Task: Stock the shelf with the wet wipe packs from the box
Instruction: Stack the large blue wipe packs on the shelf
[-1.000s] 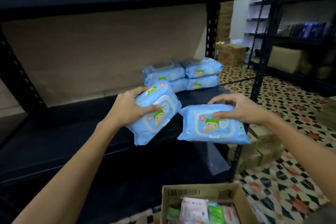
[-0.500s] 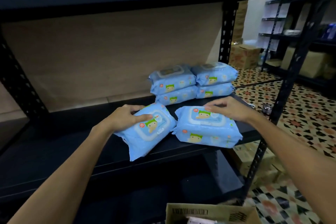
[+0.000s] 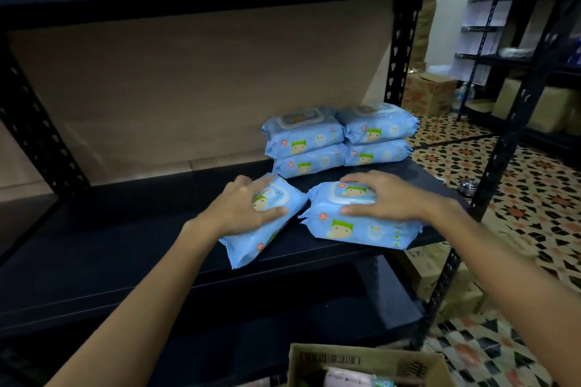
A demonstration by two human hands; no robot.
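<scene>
1. Two packs sit under the hands on the black shelf (image 3: 125,229), both near its front edge. The left hand (image 3: 242,210) lies over the left pack (image 3: 267,223) with thumb and fingers curled round its sides, gripping it. That pack lies skewed, one corner past the shelf lip.
2. The right hand (image 3: 386,198) spreads across the right pack (image 3: 361,223), fingers over the lid and thumb on the front face, holding it down flat.
3. Four more packs (image 3: 339,138) are stacked two high in two columns just behind, at the back right of the shelf.
4. Handling, as a judgement: soft, pillowy film pouches that dent under the fingers, moderately heavy for their size, with glossy wrap that could slip. The firm spot looks like the rigid flip lid on top; a span grip across the short sides should carry best.
5. Surfaces: pale blue printed plastic with crimped end seals and a cartoon face; matte dark metal shelving with perforated uprights.
6. The cardboard box (image 3: 361,364) stands below, open, with other packs inside, so stocking seems partway through.
</scene>
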